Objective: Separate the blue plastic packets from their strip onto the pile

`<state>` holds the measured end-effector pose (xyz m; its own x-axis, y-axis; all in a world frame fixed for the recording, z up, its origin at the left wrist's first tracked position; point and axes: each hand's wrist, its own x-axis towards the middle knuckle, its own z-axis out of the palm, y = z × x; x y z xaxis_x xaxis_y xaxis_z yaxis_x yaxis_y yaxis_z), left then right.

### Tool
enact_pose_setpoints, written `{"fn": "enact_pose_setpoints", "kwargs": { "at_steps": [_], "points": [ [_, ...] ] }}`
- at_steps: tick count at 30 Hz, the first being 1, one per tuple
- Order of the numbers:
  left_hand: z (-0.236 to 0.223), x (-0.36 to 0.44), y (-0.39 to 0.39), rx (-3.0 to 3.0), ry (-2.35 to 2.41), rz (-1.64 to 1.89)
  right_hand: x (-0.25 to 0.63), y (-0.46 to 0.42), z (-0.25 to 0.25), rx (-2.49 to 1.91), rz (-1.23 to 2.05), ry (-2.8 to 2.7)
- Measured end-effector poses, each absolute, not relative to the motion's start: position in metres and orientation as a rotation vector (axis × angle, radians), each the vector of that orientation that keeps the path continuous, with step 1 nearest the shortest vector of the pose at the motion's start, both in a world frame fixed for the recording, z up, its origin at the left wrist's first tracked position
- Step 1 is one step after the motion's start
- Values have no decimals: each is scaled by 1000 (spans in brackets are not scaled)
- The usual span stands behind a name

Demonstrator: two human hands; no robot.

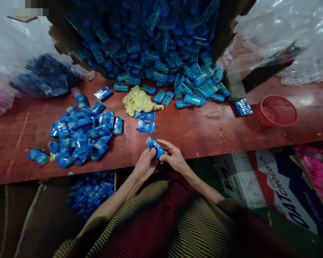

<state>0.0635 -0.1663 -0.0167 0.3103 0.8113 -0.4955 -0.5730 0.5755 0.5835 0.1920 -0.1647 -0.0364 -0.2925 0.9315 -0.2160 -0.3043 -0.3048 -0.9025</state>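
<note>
Between my two hands, just over the table's near edge, is a small clear bottle with a blue cap and a printed blue wrapper (155, 147). My left hand (145, 164) grips it from the left, thumb lying along its side. From the right, my right hand (174, 157) has its fingers curled at the bottle's lower end; the thumb tip is partly hidden. Flat blue printed sleeves (145, 126) lie beyond my hands, partly under a crumpled yellow cloth (140, 101). To the left spreads a pile of wrapped blue bottles (82, 138).
A torn carton at the back spills blue-capped bottles (193, 100) onto the red table (177, 123). At right are a red basket (276, 111), a blue packet (242, 107) and a dark bar (269, 68). Below the table stand an oat choco box (282, 190) and more blue packets (93, 190).
</note>
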Motion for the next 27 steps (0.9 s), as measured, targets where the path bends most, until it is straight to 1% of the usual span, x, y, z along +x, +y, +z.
{"fn": "enact_pose_setpoints", "kwargs": {
  "at_steps": [7,12,22,24,27],
  "points": [
    [-19,66,-164,343,823,980,190,-162,-39,-1050,1702,-971],
    [-13,58,-161,354,757,935,192,-157,-37,-1007,1762,-925],
    [-12,58,-170,403,815,947,186,-162,-42,-961,1865,-864],
    [-1,44,-163,341,851,1007,184,-160,-42,-937,1893,-922],
    [25,5,-142,276,933,1330,184,-153,-42,-993,1822,-1049]
  ]
}}
